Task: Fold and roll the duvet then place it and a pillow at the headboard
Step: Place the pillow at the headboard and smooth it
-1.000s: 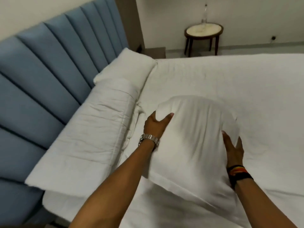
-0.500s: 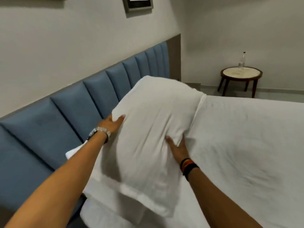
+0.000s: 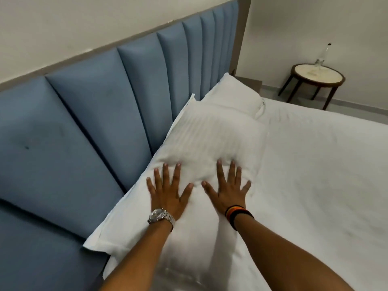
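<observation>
A white pillow (image 3: 212, 141) lies flat along the blue padded headboard (image 3: 88, 122), on top of where the rolled duvet lay; the duvet itself is hidden beneath it. My left hand (image 3: 168, 192), with a metal watch, presses palm-down on the pillow's near half with fingers spread. My right hand (image 3: 227, 189), with a striped wristband, presses flat beside it, fingers also spread. Neither hand grips anything. A second white pillow (image 3: 233, 95) lies further along the headboard.
The white bed sheet (image 3: 319, 175) spreads to the right. A round wooden side table (image 3: 318, 75) with a clear bottle (image 3: 322, 55) stands by the far wall, beyond the bed's far edge.
The pillow was lifted from the mattress, carried toward the headboard and laid down there. Both hands let go of its sides and now press flat on top.
</observation>
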Tool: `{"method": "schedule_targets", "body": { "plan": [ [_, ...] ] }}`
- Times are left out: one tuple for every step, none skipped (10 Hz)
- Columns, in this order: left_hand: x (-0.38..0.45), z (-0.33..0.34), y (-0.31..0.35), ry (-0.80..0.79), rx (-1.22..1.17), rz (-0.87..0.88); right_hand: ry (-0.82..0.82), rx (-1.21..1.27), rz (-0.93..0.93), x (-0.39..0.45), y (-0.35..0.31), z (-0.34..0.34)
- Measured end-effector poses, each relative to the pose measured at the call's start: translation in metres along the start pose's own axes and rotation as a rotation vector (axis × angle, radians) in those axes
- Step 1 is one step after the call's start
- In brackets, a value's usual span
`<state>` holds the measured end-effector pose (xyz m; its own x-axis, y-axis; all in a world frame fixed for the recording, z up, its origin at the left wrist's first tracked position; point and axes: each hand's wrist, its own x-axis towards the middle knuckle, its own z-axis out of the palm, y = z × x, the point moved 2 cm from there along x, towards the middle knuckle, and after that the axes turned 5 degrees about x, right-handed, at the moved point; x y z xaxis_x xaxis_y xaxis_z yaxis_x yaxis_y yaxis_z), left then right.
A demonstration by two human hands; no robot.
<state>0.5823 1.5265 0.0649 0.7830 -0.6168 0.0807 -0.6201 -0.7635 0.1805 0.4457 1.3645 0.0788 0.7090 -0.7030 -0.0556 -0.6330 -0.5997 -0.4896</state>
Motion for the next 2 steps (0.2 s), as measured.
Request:
{"method": "schedule_targets", "body": {
  "plan": [
    [-0.001,-0.015,0.003,-0.044,-0.024,-0.017,-0.026,0.032,0.032,0.002,-0.004,-0.014],
    [0.014,-0.057,0.034,0.012,-0.117,0.06,0.051,0.245,0.042,-0.017,-0.02,-0.052]
  ]
}}
